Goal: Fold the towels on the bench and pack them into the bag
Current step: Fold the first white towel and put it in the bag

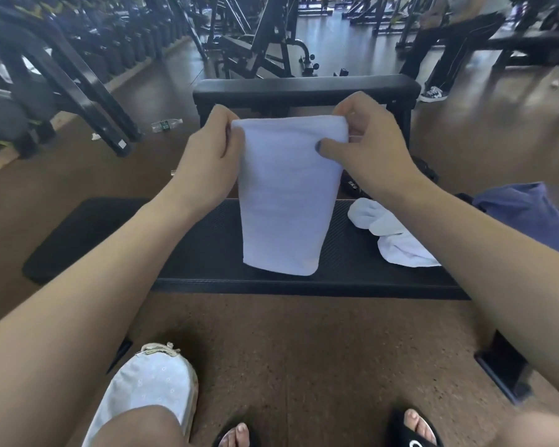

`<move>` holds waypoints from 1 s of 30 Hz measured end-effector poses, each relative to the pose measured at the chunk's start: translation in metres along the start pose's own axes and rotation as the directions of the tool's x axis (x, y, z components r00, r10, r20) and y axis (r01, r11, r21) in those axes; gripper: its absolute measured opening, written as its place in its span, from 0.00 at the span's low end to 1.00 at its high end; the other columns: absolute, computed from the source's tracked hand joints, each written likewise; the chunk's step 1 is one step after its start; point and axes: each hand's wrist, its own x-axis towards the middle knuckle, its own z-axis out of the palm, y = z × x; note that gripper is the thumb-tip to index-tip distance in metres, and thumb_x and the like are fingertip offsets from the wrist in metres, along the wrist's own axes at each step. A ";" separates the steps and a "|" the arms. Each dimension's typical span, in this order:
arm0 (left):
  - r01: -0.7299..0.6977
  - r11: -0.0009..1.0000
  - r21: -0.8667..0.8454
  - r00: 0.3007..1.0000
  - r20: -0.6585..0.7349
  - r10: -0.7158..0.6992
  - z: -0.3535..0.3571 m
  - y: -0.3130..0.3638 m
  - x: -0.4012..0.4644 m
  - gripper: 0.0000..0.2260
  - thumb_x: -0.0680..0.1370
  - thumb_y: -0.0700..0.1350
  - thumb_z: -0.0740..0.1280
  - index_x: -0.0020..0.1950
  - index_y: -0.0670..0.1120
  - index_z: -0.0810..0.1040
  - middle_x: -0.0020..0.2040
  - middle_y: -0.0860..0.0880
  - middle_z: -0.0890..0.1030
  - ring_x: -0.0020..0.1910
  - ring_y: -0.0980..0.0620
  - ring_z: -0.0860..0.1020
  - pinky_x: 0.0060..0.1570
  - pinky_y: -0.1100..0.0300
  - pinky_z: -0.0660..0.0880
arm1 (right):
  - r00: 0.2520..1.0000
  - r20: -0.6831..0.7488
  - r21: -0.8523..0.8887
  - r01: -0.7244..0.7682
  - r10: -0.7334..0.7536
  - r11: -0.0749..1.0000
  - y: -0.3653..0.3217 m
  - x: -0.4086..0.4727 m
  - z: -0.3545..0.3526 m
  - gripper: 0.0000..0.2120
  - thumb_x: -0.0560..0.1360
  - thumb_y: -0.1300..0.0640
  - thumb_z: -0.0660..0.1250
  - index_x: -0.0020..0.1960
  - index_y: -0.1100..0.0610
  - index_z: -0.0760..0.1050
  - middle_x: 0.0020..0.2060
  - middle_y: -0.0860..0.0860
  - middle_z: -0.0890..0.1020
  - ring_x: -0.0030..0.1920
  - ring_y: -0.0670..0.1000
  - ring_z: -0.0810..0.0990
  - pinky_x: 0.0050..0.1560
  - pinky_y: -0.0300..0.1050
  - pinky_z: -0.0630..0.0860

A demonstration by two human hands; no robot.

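A white towel (286,195), folded into a long strip, hangs in front of me above the black bench (204,250). My left hand (210,150) pinches its top left corner and my right hand (365,146) pinches its top right corner. The towel's lower end reaches down to the bench's near edge. A second white towel (391,233) lies crumpled on the bench to the right, partly behind my right forearm. A purple-blue bag (530,214) sits at the bench's right end, partly hidden by my right arm.
A second black bench (304,88) stands just beyond. A white pouch (149,385) lies by my left knee on the brown floor. A plastic bottle (167,125) lies by the weight racks (62,69) at left. Another person's legs (449,56) stand at the far right.
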 end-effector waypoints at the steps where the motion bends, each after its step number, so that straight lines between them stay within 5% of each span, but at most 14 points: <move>1: -0.008 1.000 0.004 1.000 -0.014 0.008 0.000 0.000 0.000 0.11 0.87 0.47 0.53 0.55 0.40 0.68 0.40 0.52 0.75 0.37 0.58 0.70 0.35 0.63 0.67 | 1.000 -0.006 0.035 -0.002 0.003 0.999 -0.001 0.000 -0.002 0.13 0.67 0.60 0.73 0.46 0.47 0.73 0.42 0.50 0.82 0.43 0.54 0.80 0.46 0.55 0.80; 5: -0.025 0.999 -0.021 0.997 -0.072 0.024 0.002 0.001 0.000 0.06 0.86 0.44 0.54 0.58 0.42 0.66 0.36 0.52 0.72 0.33 0.59 0.70 0.27 0.72 0.67 | 0.998 -0.053 0.140 -0.031 0.038 0.990 0.001 -0.002 -0.002 0.18 0.71 0.61 0.74 0.57 0.51 0.73 0.39 0.48 0.82 0.42 0.49 0.81 0.44 0.41 0.76; 8: -0.001 0.999 -0.046 0.998 -0.069 -0.002 0.008 -0.002 -0.001 0.04 0.84 0.38 0.54 0.59 0.42 0.62 0.33 0.50 0.66 0.28 0.57 0.65 0.25 0.68 0.64 | 0.993 -0.012 0.147 -0.115 0.118 0.982 0.004 -0.007 0.005 0.17 0.74 0.60 0.72 0.59 0.51 0.70 0.40 0.48 0.81 0.42 0.48 0.80 0.39 0.40 0.74; 13: -0.015 0.998 -0.058 1.000 0.025 0.016 0.006 -0.003 0.001 0.09 0.82 0.37 0.51 0.53 0.46 0.69 0.37 0.49 0.71 0.34 0.49 0.67 0.31 0.58 0.66 | 0.995 0.019 0.150 -0.101 0.099 0.984 0.006 -0.014 0.003 0.07 0.79 0.63 0.63 0.55 0.55 0.69 0.35 0.60 0.73 0.33 0.50 0.70 0.31 0.39 0.67; 17: 0.105 0.984 -0.141 0.994 0.044 -0.100 0.005 0.000 0.003 0.14 0.83 0.39 0.52 0.54 0.49 0.77 0.40 0.51 0.73 0.34 0.53 0.71 0.30 0.63 0.72 | 0.993 0.015 0.144 -0.114 0.113 0.983 0.010 -0.013 0.006 0.09 0.78 0.66 0.60 0.47 0.55 0.75 0.32 0.56 0.70 0.33 0.50 0.65 0.33 0.41 0.61; 20: 0.213 0.957 -0.199 0.977 0.064 -0.204 0.006 0.000 0.006 0.14 0.81 0.39 0.55 0.55 0.50 0.79 0.46 0.52 0.76 0.43 0.53 0.75 0.42 0.59 0.73 | 0.991 0.000 0.163 -0.132 0.133 0.978 0.011 -0.013 0.006 0.16 0.78 0.67 0.59 0.48 0.51 0.81 0.37 0.54 0.78 0.36 0.48 0.70 0.35 0.40 0.64; 23: 0.292 0.934 -0.207 0.956 0.088 -0.279 0.006 -0.001 0.009 0.13 0.78 0.40 0.57 0.48 0.53 0.79 0.49 0.55 0.77 0.53 0.50 0.76 0.50 0.55 0.73 | 0.978 0.030 0.216 -0.207 0.205 0.954 0.013 -0.014 0.005 0.17 0.76 0.68 0.61 0.51 0.51 0.83 0.39 0.41 0.81 0.37 0.39 0.76 0.36 0.32 0.71; 27: 0.322 0.926 -0.199 0.944 0.149 -0.296 0.006 -0.002 0.008 0.08 0.75 0.43 0.64 0.49 0.53 0.80 0.51 0.54 0.79 0.54 0.51 0.78 0.53 0.56 0.76 | 0.967 0.101 0.262 -0.251 0.232 0.932 0.022 -0.015 0.005 0.19 0.71 0.70 0.65 0.57 0.55 0.82 0.49 0.51 0.85 0.48 0.48 0.83 0.45 0.40 0.79; 30: 0.344 0.936 -0.082 0.916 0.250 -0.314 0.006 -0.003 0.005 0.22 0.64 0.47 0.74 0.58 0.51 0.77 0.57 0.49 0.79 0.54 0.48 0.80 0.47 0.53 0.80 | 0.960 0.150 0.208 -0.264 0.236 0.942 0.031 -0.016 0.005 0.25 0.67 0.72 0.68 0.62 0.57 0.79 0.53 0.52 0.84 0.52 0.50 0.82 0.46 0.41 0.79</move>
